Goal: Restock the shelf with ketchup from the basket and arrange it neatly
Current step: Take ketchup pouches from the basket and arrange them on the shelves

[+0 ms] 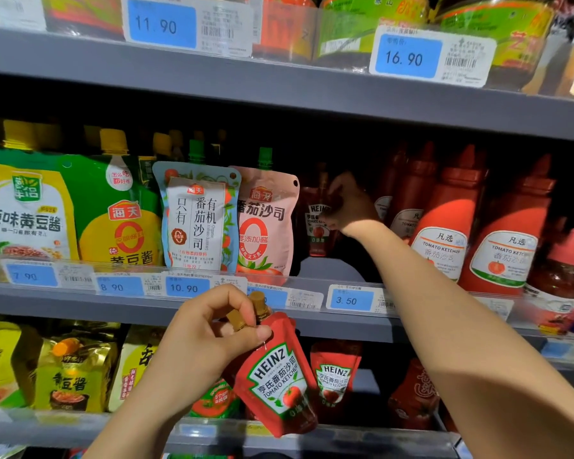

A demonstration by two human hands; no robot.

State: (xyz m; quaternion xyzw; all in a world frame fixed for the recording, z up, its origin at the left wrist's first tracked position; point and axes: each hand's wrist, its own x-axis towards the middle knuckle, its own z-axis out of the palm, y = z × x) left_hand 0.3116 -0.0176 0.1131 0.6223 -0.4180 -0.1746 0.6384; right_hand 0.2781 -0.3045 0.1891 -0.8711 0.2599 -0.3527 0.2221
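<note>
ketchup pouch (317,223) squeezed between pink pouch (265,223) and red bottles (444,223).

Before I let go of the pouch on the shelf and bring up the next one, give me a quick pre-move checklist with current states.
1. Right hand grips the red Heinz spouted pouch on the middle shelf: ok.
2. That pouch stands upright in the gap beside the pink tomato-sauce pouch: ok.
3. Pouch base seated on the shelf: cannot tell, shadowed.
4. Left hand holds spare red Heinz ketchup pouches by their brown caps: ok.
5. Front spare hangs tilted, not yet aligned: not ok.
6. Blue 3.50 price tag readable below the gap: ok.
</note>
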